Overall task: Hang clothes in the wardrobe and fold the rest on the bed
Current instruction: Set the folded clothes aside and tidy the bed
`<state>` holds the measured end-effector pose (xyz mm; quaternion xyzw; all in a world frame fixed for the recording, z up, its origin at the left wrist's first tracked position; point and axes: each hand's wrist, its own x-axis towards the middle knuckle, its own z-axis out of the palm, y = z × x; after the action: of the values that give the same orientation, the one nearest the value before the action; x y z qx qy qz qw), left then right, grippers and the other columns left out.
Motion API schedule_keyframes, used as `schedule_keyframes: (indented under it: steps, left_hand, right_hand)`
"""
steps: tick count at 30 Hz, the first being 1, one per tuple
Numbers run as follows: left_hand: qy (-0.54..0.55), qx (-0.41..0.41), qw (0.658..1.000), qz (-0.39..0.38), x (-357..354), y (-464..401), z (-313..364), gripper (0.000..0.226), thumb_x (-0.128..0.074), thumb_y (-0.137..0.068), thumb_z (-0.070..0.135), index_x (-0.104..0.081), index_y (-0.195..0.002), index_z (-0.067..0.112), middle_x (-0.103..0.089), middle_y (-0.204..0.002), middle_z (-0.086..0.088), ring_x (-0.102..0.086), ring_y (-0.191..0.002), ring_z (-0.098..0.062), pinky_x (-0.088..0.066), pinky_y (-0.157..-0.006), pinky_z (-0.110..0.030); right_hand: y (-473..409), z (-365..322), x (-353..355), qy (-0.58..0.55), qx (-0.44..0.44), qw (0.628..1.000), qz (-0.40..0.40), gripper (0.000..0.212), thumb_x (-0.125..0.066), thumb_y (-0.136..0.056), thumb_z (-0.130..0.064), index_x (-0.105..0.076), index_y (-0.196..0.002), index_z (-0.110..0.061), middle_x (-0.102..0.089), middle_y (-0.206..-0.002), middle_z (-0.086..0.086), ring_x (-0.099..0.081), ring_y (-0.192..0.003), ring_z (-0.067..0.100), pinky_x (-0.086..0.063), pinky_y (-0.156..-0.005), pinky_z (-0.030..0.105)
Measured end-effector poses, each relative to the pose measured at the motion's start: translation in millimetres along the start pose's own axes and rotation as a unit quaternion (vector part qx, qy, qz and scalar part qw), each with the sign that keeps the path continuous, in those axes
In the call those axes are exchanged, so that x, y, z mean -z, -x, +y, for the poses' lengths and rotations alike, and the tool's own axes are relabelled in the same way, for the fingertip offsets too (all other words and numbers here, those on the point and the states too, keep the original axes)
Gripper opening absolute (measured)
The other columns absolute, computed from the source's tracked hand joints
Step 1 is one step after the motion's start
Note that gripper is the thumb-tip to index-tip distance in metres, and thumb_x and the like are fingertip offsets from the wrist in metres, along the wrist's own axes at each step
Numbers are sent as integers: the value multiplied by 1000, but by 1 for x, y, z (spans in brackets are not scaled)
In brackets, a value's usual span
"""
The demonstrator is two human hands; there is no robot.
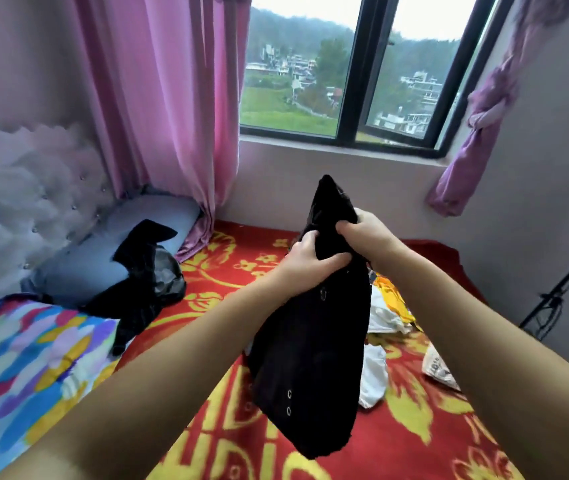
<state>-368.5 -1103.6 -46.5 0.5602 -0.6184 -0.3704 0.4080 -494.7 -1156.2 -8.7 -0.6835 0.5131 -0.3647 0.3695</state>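
Head camera: our two hands clutch one black garment (314, 327) above the red-and-yellow bedspread (414, 438). Our left hand (305, 263) and right hand (362, 232) both bunch its upper end in curled fingers; it hangs down, four metal snaps showing. We count one more dark garment (141, 282) on one blue pillow (103, 244), and perhaps two pale clothes (380, 317) beside us. No writing reads clearly.
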Motion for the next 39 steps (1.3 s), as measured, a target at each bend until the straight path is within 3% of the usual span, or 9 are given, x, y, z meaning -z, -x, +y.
schedule_keyframes:
  steps: [4,10,16,19,22,25,28,32,39]
  left_hand:
    - [-57,-112,979,160,11,-9,33,56,-64,-88,28,-39,-138,17,-42,-135,-8,-44,-124,-20,-37,-105,-32]
    - [164,-70,982,-64,12,-9,50,55,-68,-84,36,-47,-132,18,-62,-124,-2,-63,-109,-12,-52,-84,-20]
    - [241,-54,966,-73,-6,-6,68,28,-70,-84,28,-68,-107,12,-73,-101,-8,-71,-92,-22,-57,-73,-28]
    - [250,-62,965,-47,-14,2,70,19,-66,-90,25,-69,-103,13,-75,-93,-5,-72,-86,-19,-57,-69,-25]
    - [208,-50,976,-30,-9,19,49,19,-61,-93,23,-68,-104,10,-73,-94,-7,-70,-84,-18,-58,-73,-28]
    - [205,-24,977,53,16,44,17,26,-58,-95,21,-65,-111,3,-70,-91,-5,-68,-76,-11,-56,-75,-23]
    - [243,24,957,156,61,75,-15,20,-56,-97,21,-66,-104,6,-68,-85,-1,-65,-70,-9,-54,-72,-22]
    - [253,68,914,310,146,115,-36,22,-53,-98,22,-63,-109,6,-62,-83,-1,-58,-73,-14,-50,-79,-33]
    - [5,-41,870,492,259,118,89,43,-51,-97,32,-57,-125,0,-62,-123,-14,-57,-115,-24,-41,-91,-23]
  right_hand:
    - [16,-12,41,13,19,999,-42,21,-46,-88,-7,-58,-76,-18,-62,-63,-3,-61,-55,9,-44,-48,15]
    - [40,-23,86,20,52,984,-170,5,-65,-86,-23,-68,-90,-23,-74,-75,-7,-71,-69,10,-51,-55,17]
    - [75,8,126,75,5,959,-273,28,-79,-72,-35,-67,-98,-36,-73,-99,-12,-70,-90,8,-52,-67,14]
    - [93,62,139,206,-53,948,-236,8,-78,-71,-33,-70,-74,-35,-73,-78,-13,-69,-78,9,-49,-64,15]
    - [110,98,126,265,-109,937,-197,14,-74,-77,-40,-70,-81,-28,-73,-83,-11,-69,-82,9,-50,-72,22]
    - [118,84,86,263,-77,950,-151,20,-67,-80,-47,-67,-78,-28,-69,-82,-10,-67,-76,9,-47,-65,21]
    - [126,50,39,310,5,942,-129,46,-60,-74,-65,-65,-102,-29,-64,-92,-11,-60,-86,9,-44,-72,25]
    - [140,5,-29,407,58,890,-196,17,-62,-88,-38,-55,-89,-23,-61,-90,0,-60,-90,21,-42,-73,28]
    - [174,-107,-136,85,138,973,-166,23,-57,-91,-28,-64,-106,-11,-70,-101,5,-65,-93,21,-51,-84,35]
